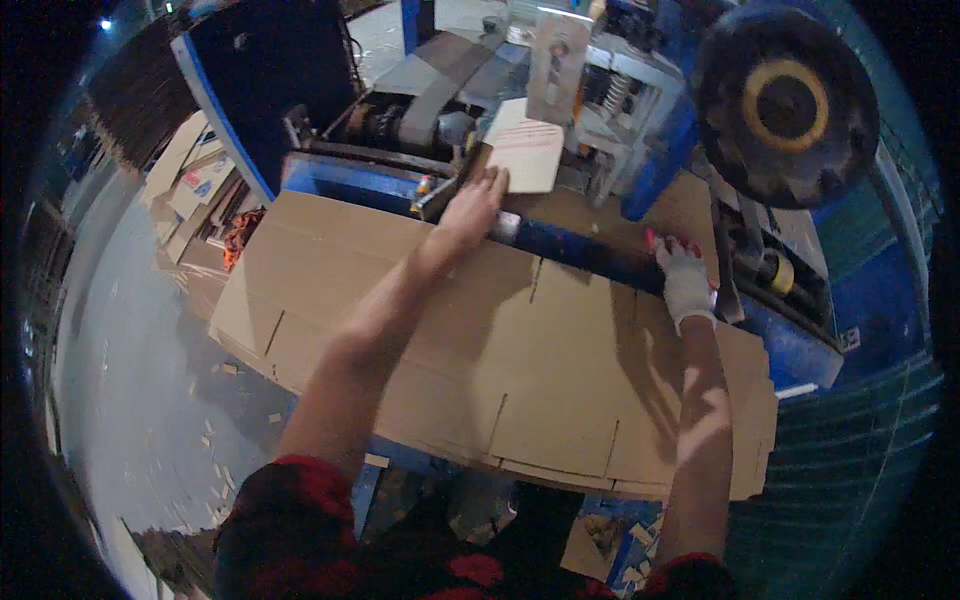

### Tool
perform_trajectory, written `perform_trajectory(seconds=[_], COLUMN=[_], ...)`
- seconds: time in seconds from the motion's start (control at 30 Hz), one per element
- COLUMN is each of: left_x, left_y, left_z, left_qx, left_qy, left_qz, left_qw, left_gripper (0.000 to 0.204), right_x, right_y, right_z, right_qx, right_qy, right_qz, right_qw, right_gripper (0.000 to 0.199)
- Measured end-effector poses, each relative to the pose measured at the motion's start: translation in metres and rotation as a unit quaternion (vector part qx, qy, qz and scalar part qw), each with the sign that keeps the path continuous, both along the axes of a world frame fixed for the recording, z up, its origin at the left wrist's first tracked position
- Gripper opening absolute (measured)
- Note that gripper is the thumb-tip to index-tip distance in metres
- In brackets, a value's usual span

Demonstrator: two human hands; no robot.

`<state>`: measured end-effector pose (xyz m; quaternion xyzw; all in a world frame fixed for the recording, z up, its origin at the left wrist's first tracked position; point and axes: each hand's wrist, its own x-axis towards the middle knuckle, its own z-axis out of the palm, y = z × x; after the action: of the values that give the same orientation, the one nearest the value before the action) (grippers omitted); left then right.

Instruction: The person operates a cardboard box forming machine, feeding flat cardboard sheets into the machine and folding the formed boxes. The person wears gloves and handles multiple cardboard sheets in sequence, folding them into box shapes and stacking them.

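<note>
A wide brown cardboard sheet with dark slots lies in front of the machine, under both my forearms. My left hand, bare, reaches over its far edge. Its fingers look stretched forward, at the lower corner of a pale card with red lines. My right hand wears a white glove with red fingertips. It rests with fingers apart on brown cardboard beyond the blue machine bar. What lies under its fingers is hidden.
An upright metal plate and a blue post stand beyond the cardboard. A large dark wheel is at the far right. Cardboard pieces are piled at the left, and scraps litter the grey floor.
</note>
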<state>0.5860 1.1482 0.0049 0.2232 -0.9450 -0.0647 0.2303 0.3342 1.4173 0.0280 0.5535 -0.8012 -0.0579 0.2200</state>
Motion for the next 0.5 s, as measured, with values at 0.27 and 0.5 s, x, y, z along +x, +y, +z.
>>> perform_trajectory(seconds=[0.27, 0.5], left_x=[0.148, 0.416], left_y=[0.033, -0.019], left_z=[0.006, -0.041], left_qx=[0.076, -0.029], left_qy=[0.012, -0.113], left_qz=[0.021, 0.233], left_qw=[0.997, 0.965], left_gripper=[0.038, 0.060], right_x=[0.035, 0.097], right_y=[0.125, 0.387], right_z=[0.013, -0.025], right_qx=[-0.182, -0.338], right_qy=[-0.226, -0.130], right_qz=[-0.151, -0.422], right_qw=[0.945, 0.831], right_gripper=[0.060, 0.069])
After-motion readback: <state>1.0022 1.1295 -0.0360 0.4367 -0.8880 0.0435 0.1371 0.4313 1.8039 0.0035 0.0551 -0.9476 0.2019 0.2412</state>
